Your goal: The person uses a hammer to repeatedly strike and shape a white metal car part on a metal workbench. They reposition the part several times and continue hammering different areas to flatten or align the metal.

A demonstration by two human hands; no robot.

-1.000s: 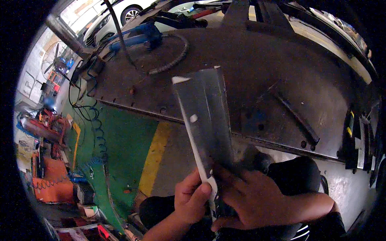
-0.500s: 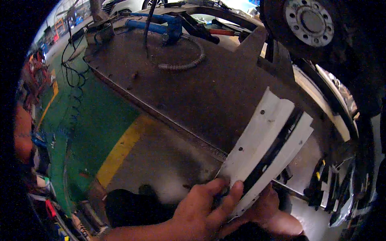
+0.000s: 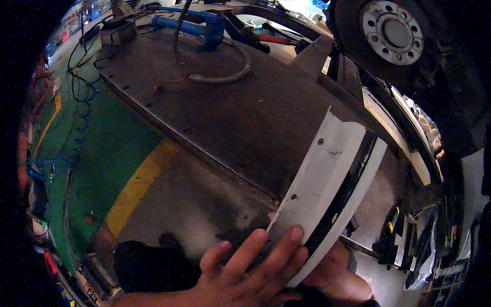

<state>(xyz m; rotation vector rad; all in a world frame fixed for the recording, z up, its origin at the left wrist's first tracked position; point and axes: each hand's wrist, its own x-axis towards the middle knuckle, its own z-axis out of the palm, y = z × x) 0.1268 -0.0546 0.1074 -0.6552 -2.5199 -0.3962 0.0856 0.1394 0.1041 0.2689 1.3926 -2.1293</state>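
Observation:
A long, curved white metal car-body panel point(image 3: 314, 176) slants up from my hands over the edge of a dark metal platform point(image 3: 225, 117). Small holes line its left part, and a black strip runs lengthwise between its white faces. My left hand point(image 3: 253, 268) lies on the panel's lower left part, fingers spread and stretched out. On the lower right side, my right hand point(image 3: 335, 268) curls round the panel from behind and below. Part of its fingers is hidden by the panel.
A blue hydraulic cylinder point(image 3: 186, 25) and a coil-wrapped hose point(image 3: 220, 78) lie on the platform's far end. A bare wheel hub with bolt holes point(image 3: 393, 31) hangs at upper right. Cables point(image 3: 79, 92) trail over the green floor. Wrapped parts point(image 3: 422, 263) stand at lower right.
My left hand's fingers have opened out from a closer hold on the panel's edge to lie spread on it. The panel's angle has shifted slightly, while my right hand keeps its hold.

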